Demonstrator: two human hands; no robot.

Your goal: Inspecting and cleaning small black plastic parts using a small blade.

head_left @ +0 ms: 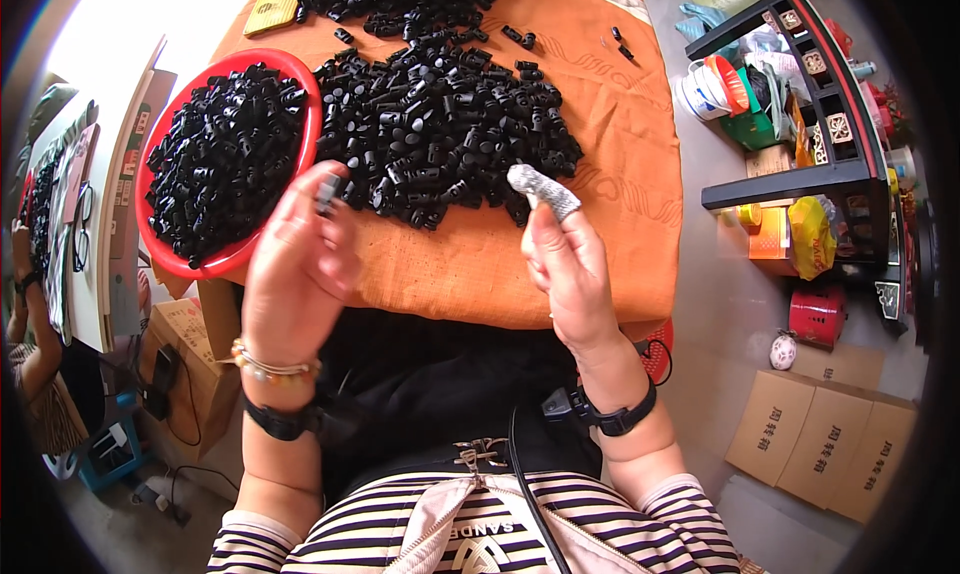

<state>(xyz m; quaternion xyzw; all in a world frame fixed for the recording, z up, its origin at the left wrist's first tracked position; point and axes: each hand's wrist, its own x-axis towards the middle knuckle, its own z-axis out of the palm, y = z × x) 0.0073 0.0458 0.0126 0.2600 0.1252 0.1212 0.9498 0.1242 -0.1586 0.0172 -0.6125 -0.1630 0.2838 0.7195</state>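
Observation:
A large heap of small black plastic pieces [430, 124], shaped like cord locks, lies on the orange tablecloth [625, 234]. To its left, a red basin [313, 104] is filled with more of them. My left hand [300, 249] is raised beside the basin's near right edge, smeared by motion, with a small black plastic piece [328, 192] at its fingertips. My right hand [568, 259] is closed in a pinch at the heap's near right edge. A grey-white fabric cover [545, 190] wraps one of its fingers. Whatever the right fingers hold is hidden.
A yellow board [272, 6] lies at the table's far left. A few loose black pieces [622, 49] sit far right. To the right stand a dark shelf frame [800, 179], a white bucket [705, 92] and cardboard boxes [820, 434]. Another cardboard box [190, 374] stands at left.

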